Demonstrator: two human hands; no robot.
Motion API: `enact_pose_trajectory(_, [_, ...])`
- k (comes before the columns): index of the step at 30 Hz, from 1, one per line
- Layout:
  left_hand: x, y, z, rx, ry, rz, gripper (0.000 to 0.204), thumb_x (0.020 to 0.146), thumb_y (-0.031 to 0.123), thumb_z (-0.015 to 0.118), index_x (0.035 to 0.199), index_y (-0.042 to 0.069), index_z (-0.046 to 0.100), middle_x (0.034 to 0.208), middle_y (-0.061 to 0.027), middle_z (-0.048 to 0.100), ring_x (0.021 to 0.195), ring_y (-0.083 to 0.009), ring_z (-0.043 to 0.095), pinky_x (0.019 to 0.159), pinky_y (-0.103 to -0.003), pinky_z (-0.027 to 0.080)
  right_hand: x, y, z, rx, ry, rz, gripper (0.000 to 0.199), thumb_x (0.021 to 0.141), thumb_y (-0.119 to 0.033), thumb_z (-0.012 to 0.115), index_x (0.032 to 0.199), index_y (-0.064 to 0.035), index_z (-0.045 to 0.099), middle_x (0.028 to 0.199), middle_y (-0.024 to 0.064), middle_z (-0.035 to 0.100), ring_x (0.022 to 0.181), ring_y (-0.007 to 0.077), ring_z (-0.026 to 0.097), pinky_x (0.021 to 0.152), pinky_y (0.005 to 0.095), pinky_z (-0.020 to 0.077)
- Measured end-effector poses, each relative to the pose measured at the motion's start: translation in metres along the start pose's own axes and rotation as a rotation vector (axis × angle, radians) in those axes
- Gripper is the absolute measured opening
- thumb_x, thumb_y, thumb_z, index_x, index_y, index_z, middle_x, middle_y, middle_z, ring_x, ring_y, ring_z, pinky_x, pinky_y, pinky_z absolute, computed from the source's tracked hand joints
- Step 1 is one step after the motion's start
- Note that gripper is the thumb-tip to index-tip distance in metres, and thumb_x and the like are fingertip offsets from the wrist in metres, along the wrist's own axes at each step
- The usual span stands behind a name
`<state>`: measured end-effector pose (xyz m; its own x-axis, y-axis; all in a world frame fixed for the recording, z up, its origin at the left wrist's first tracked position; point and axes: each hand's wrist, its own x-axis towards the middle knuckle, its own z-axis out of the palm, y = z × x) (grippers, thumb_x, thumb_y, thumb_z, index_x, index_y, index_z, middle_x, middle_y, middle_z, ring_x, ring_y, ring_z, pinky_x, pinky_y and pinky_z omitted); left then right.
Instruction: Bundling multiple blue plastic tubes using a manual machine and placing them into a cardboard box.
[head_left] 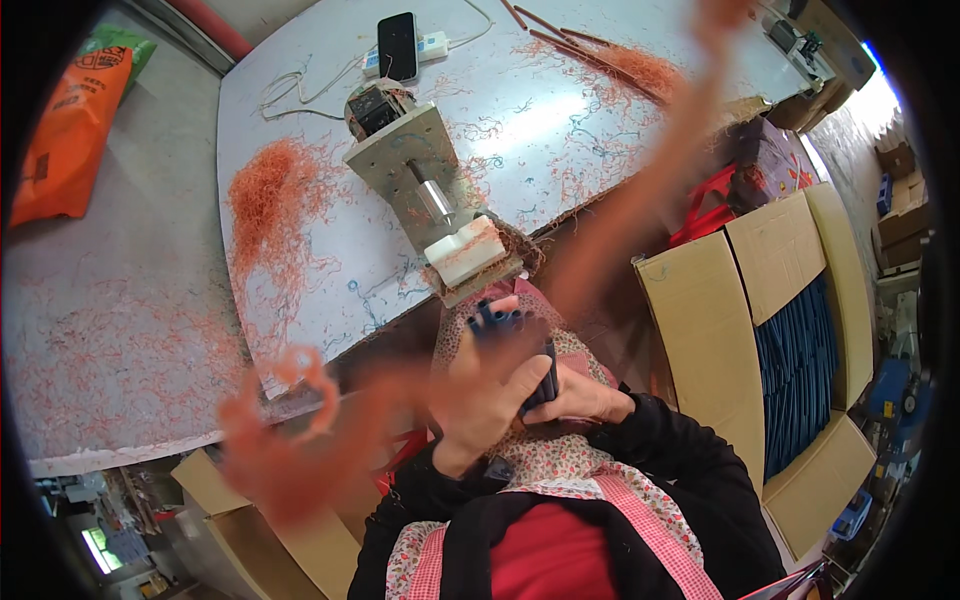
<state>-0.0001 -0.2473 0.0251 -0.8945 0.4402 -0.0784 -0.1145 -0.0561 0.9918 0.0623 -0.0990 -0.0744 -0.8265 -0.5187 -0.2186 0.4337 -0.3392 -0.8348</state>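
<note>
Both my hands are in front of my apron, closed around a bundle of thin dark blue sticks (549, 378). My left hand (480, 410) grips them from the left. My right hand (585, 395) wraps the lower part. The upper ends of the bundle are blurred and sit just below a small bench machine with a metal shaft (434, 201) and a white block (466, 250). A blurred reddish-brown curly strand (630, 215), seen very close, runs diagonally across the view and hides part of my left hand.
Orange shavings (270, 195) are scattered over the white table (520, 60). A phone (397, 47) lies on a white power strip. Brown sticks (590, 62) are at the back. An open cardboard box (700, 340) of dark blue sticks (797, 375) stands on the right. An orange bag (75, 140) lies left.
</note>
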Motion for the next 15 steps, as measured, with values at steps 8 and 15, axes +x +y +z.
enact_pose_trajectory(8, [0.006, -0.008, -0.01, -0.296, -0.152, -0.156, 0.052, 0.087, 0.018, 0.069, 0.13, -0.002, 0.048, 0.115, -0.0168, 0.063, 0.102, -0.0184, 0.061, 0.09, -0.033, 0.049, -0.002, -0.009, 0.0, 0.28, -0.186, 0.184, 0.043, 0.076, -0.014, 0.077, 0.111, -0.002, 0.054, 0.092, 0.0083, 0.064, 0.085, 0.0166, 0.063, 0.076, 0.0293, 0.0501])
enact_pose_trajectory(15, [0.007, -0.005, -0.008, -0.276, -0.079, -0.187, 0.051, 0.084, 0.019, 0.072, 0.125, -0.003, 0.05, 0.112, -0.017, 0.065, 0.1, -0.0193, 0.062, 0.089, -0.033, 0.05, -0.004, -0.018, 0.0, 0.338, -0.161, 0.242, 0.046, 0.076, -0.016, 0.078, 0.112, -0.0007, 0.053, 0.094, 0.0107, 0.065, 0.088, 0.0191, 0.065, 0.078, 0.0314, 0.0522])
